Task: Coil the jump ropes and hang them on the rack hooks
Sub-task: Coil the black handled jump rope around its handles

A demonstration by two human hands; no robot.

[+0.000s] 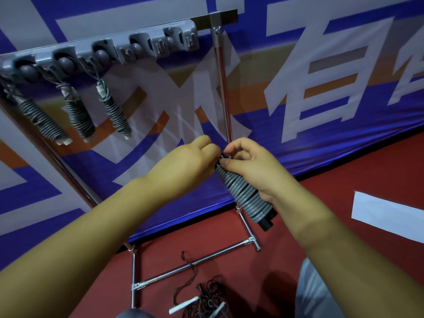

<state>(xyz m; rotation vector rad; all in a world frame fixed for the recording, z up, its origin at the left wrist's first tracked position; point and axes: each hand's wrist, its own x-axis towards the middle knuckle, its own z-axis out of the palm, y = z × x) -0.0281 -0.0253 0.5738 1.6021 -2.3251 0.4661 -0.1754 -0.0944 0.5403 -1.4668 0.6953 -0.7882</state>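
Loose ropes (202, 299) on the red floor (321, 226) by my legs, partly cut off by frame bottom. Three coiled ropes (78, 113) hang on the rack hooks (98, 53) at left; two right slots free. Left hand (183, 166) grip pinches the rope end, fingertips hidden. Right hand (250, 166) holds the grey coiled jump rope (245, 196) mid-air, near the rack's upright pole (223, 88).

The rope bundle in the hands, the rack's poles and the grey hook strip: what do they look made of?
Coiled rope bundle: grey cord with a smooth, slightly glossy coat, probably plastic or rubber; the black handle ends look like plastic. Rack poles: shiny mirror-like metal, likely chromed or stainless. Hook strip: matte grey moulded plastic, it seems.
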